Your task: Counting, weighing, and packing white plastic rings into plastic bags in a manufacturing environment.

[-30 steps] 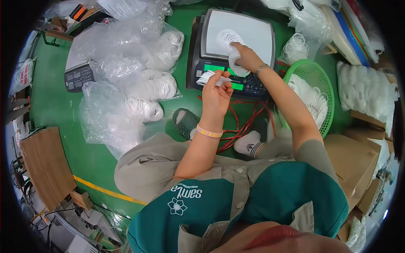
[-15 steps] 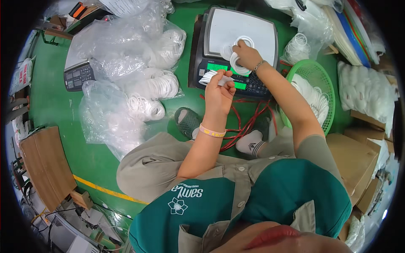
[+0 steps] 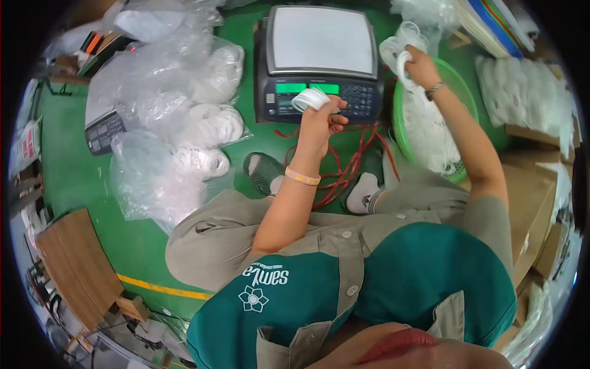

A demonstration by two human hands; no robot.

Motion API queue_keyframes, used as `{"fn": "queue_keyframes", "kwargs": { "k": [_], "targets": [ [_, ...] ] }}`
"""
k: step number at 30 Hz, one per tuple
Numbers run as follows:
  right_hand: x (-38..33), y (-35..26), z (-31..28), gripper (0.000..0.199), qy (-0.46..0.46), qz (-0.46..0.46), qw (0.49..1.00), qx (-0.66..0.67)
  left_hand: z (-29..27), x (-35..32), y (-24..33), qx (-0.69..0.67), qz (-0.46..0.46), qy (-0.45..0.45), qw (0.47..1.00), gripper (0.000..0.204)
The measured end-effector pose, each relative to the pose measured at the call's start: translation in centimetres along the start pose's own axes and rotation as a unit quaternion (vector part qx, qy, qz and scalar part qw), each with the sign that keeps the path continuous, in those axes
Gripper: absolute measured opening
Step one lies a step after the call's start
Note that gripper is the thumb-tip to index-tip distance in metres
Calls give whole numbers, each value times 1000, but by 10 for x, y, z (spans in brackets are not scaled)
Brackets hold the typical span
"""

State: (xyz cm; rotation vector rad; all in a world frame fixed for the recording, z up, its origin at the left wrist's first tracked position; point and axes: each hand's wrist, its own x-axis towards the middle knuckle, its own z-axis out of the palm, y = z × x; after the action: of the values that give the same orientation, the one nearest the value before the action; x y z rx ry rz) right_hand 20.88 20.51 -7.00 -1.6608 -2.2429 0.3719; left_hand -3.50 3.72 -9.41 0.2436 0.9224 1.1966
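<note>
My left hand [image 3: 320, 126] is closed on a small stack of thin white rings [image 3: 309, 99], in front of the display of a digital scale [image 3: 270, 104]. Its metal pan [image 3: 322, 40] carries nothing. Off to the right, my right hand [image 3: 423, 66] grips white rings [image 3: 402, 66] at the far rim of a green basket [image 3: 471, 98]. More white rings [image 3: 435, 138] lie heaped inside that basket, below my right forearm. Beyond the right hand are further loose rings, partly overlapping those held, so I cannot tell exactly which are in the grip.
Clear plastic bags of bundled white rings [image 3: 212, 126] cover the floor to the left, beside a second scale [image 3: 106, 132]. Red straps [image 3: 344, 166] lie between my feet. Filled bags [image 3: 522, 92] and cardboard boxes [image 3: 522, 203] stand at the right.
My right hand has gone from the scale pan rightward to the basket, taking white rings along. The pan is now bare. My left hand still holds its rings. The view has shifted slightly.
</note>
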Motion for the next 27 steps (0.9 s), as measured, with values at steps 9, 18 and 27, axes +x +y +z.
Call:
{"fn": "queue_keyframes", "kwargs": {
  "k": [9,18,27],
  "targets": [
    [-108,134,-74,31,-122,153,981,4,58,-32,-67,295,-135,-189,927,14],
    [-126,106,-47,88,-330,87,924,170,81,-26,-85,429,-123,-220,867,21],
    [-134,40,-50,29,-420,63,786,449,115,-19,-70,246,-157,-246,924,15]
  ]
}}
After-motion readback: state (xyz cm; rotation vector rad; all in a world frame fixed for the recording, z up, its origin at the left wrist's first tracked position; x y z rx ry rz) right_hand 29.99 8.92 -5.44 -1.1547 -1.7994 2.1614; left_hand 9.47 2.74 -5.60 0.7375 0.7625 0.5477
